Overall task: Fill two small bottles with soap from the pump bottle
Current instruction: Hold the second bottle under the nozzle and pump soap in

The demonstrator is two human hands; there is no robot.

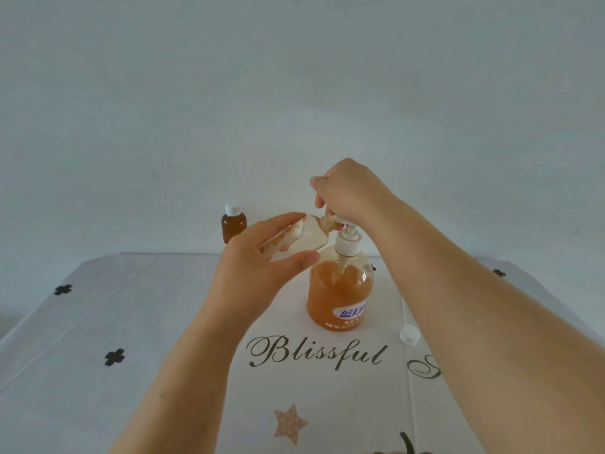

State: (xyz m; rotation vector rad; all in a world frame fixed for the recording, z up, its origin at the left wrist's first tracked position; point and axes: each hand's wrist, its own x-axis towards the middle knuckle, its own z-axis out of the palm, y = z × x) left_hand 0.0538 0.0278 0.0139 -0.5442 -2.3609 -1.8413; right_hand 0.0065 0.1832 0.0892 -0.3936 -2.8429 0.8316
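The small bottle (pixel 312 236) lies tilted almost on its side in the air above the bench (pixel 131 322), its open neck brought up against the spout of the pump bottle (pixel 340 290). It looks like thin clear plastic with a printed label, so it is probably very light and a little squashy. A grip around the middle of the body suits it best, firm enough to stop it twisting but not so hard that it buckles and spits soap back out. The left hand (pixel 262 267) does this, thumb below and fingers curled over the top. Any soap smeared at the neck would make it slippery. The pump bottle stands upright on the bench, more than half full of orange soap. It is likely heavy enough to stay put under a straight downward push, though a slanted push could tip it. The right hand (pixel 350 194) is closed over the pump head (pixel 347 244); its fingertips are hidden, so exactly how they lie cannot be told. A brown bottle (pixel 233 226) with a white cap on stands at the back edge of the bench, well apart to the left. A loose white cap (pixel 410 334) lies on the printed cloth (pixel 314 353) to the right of the pump bottle, near the right forearm.
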